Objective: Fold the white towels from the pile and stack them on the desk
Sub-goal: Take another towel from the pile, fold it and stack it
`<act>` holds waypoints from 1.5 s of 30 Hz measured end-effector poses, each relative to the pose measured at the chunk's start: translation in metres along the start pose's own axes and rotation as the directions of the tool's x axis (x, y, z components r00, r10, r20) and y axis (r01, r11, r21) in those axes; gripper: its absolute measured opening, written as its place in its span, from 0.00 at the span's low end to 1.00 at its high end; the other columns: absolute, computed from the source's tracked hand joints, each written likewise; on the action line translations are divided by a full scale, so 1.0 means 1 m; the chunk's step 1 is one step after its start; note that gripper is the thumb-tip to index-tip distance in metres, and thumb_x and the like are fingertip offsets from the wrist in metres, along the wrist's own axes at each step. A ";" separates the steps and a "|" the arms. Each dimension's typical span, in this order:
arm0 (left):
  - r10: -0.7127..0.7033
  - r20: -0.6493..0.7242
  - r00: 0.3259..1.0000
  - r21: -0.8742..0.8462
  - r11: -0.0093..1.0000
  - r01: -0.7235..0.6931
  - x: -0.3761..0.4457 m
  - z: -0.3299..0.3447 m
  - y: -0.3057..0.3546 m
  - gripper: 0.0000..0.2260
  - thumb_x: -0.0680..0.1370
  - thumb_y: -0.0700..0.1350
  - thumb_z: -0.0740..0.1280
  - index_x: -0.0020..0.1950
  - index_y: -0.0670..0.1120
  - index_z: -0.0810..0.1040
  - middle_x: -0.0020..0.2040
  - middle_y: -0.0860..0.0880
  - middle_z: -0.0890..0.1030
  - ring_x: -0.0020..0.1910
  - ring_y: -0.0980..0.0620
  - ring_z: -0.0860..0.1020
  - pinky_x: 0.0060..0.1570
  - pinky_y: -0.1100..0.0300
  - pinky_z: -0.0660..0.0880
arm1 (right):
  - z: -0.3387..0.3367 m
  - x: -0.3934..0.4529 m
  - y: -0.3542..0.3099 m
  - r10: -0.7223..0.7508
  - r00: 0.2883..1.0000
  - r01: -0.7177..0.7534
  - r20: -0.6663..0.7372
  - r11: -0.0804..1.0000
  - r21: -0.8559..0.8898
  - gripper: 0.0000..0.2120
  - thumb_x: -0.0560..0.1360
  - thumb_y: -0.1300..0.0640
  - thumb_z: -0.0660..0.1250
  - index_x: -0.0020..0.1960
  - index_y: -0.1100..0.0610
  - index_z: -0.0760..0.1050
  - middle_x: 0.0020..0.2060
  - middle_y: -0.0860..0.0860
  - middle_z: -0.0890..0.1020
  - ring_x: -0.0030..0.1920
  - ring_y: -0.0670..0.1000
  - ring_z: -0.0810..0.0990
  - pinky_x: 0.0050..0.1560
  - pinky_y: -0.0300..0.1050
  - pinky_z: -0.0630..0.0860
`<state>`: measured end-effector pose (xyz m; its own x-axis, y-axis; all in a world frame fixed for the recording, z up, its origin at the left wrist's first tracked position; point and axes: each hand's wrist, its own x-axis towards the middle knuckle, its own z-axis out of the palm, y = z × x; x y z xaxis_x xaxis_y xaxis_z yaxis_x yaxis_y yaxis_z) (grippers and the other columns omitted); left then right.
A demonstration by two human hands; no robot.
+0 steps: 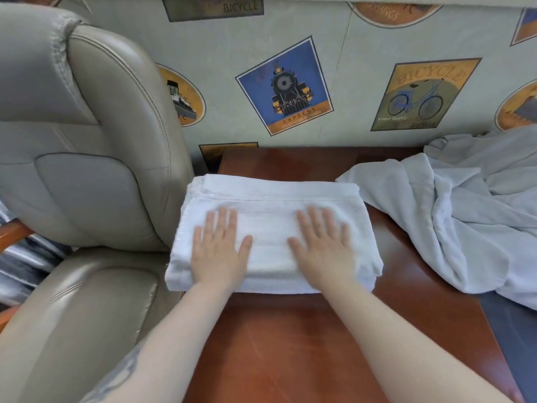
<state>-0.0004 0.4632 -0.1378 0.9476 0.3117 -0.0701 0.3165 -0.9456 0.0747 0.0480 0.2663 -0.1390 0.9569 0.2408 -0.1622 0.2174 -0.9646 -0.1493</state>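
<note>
We see a reddish-brown polished wooden worktop (334, 344) set against a pale wall papered with train and bicycle posters (286, 85), a grey leather armchair (87, 158) touching its left edge. The stack of folded white ribbed towels (273, 199) lies at the left edge, long axis left to right. Our left hand (219, 248) and right hand (322, 245) rest flat and released on top. The loose pile of white towels (465, 216) covers the far right corner.

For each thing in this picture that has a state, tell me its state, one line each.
Folded towels: stacked flat on the desk.
Unfolded towels: crumpled pile, right of the stack.
Left hand: open, palm flat on the stack.
Right hand: open, palm flat on the stack.
Desk: front part bare.
</note>
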 end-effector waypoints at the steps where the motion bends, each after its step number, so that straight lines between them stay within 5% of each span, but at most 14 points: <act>1: -0.048 0.006 0.999 0.024 0.999 0.048 0.007 -0.002 -0.013 0.30 0.82 0.61 0.42 0.80 0.50 0.40 0.80 0.52 0.39 0.78 0.50 0.37 0.76 0.49 0.39 | -0.005 0.005 0.017 0.130 0.992 -0.130 0.001 0.991 0.012 0.31 0.81 0.38 0.41 0.79 0.44 0.36 0.79 0.45 0.38 0.78 0.51 0.34 0.75 0.56 0.33; 4: -0.130 -0.084 0.988 0.030 0.991 0.133 0.031 -0.012 -0.019 0.30 0.82 0.58 0.45 0.80 0.47 0.43 0.81 0.49 0.42 0.79 0.48 0.40 0.75 0.47 0.39 | -0.017 0.021 0.033 0.283 0.950 -0.283 -0.128 0.959 0.022 0.32 0.81 0.40 0.44 0.81 0.51 0.40 0.80 0.51 0.41 0.78 0.54 0.37 0.75 0.56 0.35; 6: -0.048 -0.160 0.986 -0.024 0.999 0.045 0.035 -0.015 0.012 0.29 0.83 0.56 0.48 0.80 0.46 0.44 0.81 0.49 0.44 0.79 0.48 0.41 0.73 0.49 0.35 | -0.019 0.031 0.000 0.110 0.965 -0.108 -0.238 0.994 0.022 0.30 0.82 0.44 0.47 0.80 0.50 0.42 0.80 0.51 0.41 0.79 0.54 0.39 0.73 0.55 0.33; 9: 0.088 -0.064 0.994 -0.052 0.994 -0.091 0.020 0.001 0.061 0.26 0.83 0.51 0.46 0.80 0.49 0.41 0.80 0.51 0.40 0.79 0.51 0.39 0.76 0.48 0.38 | 0.001 0.026 -0.040 -0.140 0.986 0.139 -0.089 0.990 -0.017 0.27 0.83 0.45 0.43 0.80 0.47 0.40 0.79 0.48 0.39 0.79 0.52 0.37 0.74 0.54 0.33; 13: 0.019 0.012 1.000 -0.076 0.997 -0.018 0.023 0.004 0.054 0.26 0.83 0.55 0.43 0.80 0.52 0.40 0.80 0.53 0.39 0.78 0.51 0.37 0.76 0.49 0.38 | -0.007 0.025 0.029 0.119 0.993 -0.118 -0.021 0.992 0.036 0.31 0.80 0.35 0.41 0.80 0.44 0.40 0.79 0.47 0.40 0.79 0.52 0.37 0.75 0.54 0.33; 17: -0.056 0.045 0.997 -0.127 0.990 0.061 0.012 -0.005 0.077 0.27 0.83 0.54 0.46 0.81 0.49 0.42 0.80 0.49 0.41 0.79 0.47 0.39 0.76 0.48 0.40 | -0.022 -0.004 0.117 0.334 0.942 -0.336 0.039 0.936 0.101 0.29 0.82 0.39 0.44 0.80 0.47 0.44 0.80 0.51 0.47 0.79 0.53 0.43 0.77 0.56 0.43; 23: 0.302 0.007 0.953 -0.295 0.912 -0.286 -0.051 0.001 0.247 0.30 0.83 0.53 0.54 0.80 0.48 0.43 0.80 0.50 0.41 0.79 0.51 0.40 0.77 0.52 0.41 | -0.031 -0.054 0.207 0.391 0.918 -0.396 0.065 0.913 0.103 0.27 0.83 0.45 0.45 0.80 0.48 0.44 0.80 0.51 0.45 0.79 0.53 0.42 0.77 0.57 0.44; 26: 0.362 0.067 0.930 -0.323 0.890 -0.323 -0.067 0.006 0.320 0.30 0.83 0.52 0.54 0.80 0.48 0.44 0.81 0.51 0.42 0.79 0.51 0.39 0.77 0.52 0.40 | -0.048 -0.060 0.267 0.399 0.916 -0.402 0.044 0.911 0.098 0.28 0.83 0.47 0.49 0.80 0.48 0.45 0.80 0.52 0.44 0.79 0.53 0.41 0.77 0.56 0.43; 31: 0.313 0.109 0.944 -0.396 0.884 -0.247 -0.081 0.012 0.413 0.29 0.82 0.51 0.56 0.80 0.49 0.48 0.81 0.52 0.45 0.79 0.52 0.42 0.77 0.54 0.42 | -0.091 -0.046 0.382 0.366 0.929 -0.365 -0.051 0.930 0.029 0.28 0.78 0.55 0.56 0.77 0.47 0.57 0.79 0.55 0.41 0.79 0.57 0.38 0.77 0.57 0.41; 34: 0.286 0.136 0.949 -0.481 0.856 -0.189 -0.090 0.019 0.463 0.28 0.82 0.50 0.57 0.80 0.47 0.50 0.81 0.51 0.48 0.79 0.51 0.44 0.76 0.54 0.45 | -0.113 -0.024 0.435 0.225 0.970 -0.237 -0.095 0.959 -0.155 0.27 0.77 0.61 0.57 0.75 0.50 0.61 0.79 0.56 0.43 0.78 0.58 0.38 0.77 0.59 0.41; 37: 0.256 0.143 0.956 -0.559 0.818 -0.135 -0.107 0.031 0.493 0.28 0.82 0.49 0.57 0.80 0.48 0.51 0.80 0.52 0.50 0.79 0.52 0.45 0.77 0.53 0.44 | -0.119 -0.003 0.467 0.070 0.992 -0.097 -0.109 0.961 -0.260 0.35 0.75 0.64 0.62 0.78 0.50 0.53 0.77 0.54 0.56 0.77 0.57 0.52 0.74 0.54 0.55; 39: 0.230 0.179 0.957 -0.562 0.822 -0.093 -0.119 0.041 0.497 0.27 0.82 0.50 0.57 0.80 0.49 0.53 0.80 0.52 0.52 0.79 0.51 0.47 0.77 0.53 0.46 | -0.120 0.007 0.473 0.024 0.988 -0.073 -0.150 0.940 -0.332 0.30 0.73 0.64 0.64 0.73 0.52 0.61 0.69 0.54 0.66 0.70 0.58 0.63 0.65 0.51 0.63; 42: 0.090 0.253 0.963 -0.598 0.798 0.083 -0.127 0.053 0.485 0.27 0.81 0.49 0.61 0.79 0.49 0.56 0.79 0.50 0.57 0.78 0.49 0.54 0.75 0.52 0.55 | -0.112 0.009 0.459 -0.001 0.979 -0.046 -0.205 0.973 -0.224 0.15 0.76 0.57 0.65 0.62 0.53 0.70 0.59 0.53 0.73 0.61 0.57 0.69 0.57 0.49 0.65; 45: -0.012 0.316 0.949 -0.663 0.713 0.230 -0.122 0.059 0.480 0.28 0.80 0.41 0.61 0.79 0.50 0.58 0.78 0.52 0.60 0.75 0.49 0.62 0.71 0.53 0.64 | -0.075 -0.005 0.419 -0.043 0.996 0.054 -0.073 0.988 0.147 0.21 0.77 0.39 0.63 0.61 0.54 0.73 0.57 0.51 0.73 0.60 0.55 0.70 0.57 0.48 0.66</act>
<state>0.0335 -0.0338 -0.1526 0.8816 0.2773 -0.3821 0.4719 -0.5408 0.6963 0.1491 -0.1474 -0.1277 0.9581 0.2738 -0.0843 0.2376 -0.9239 -0.2999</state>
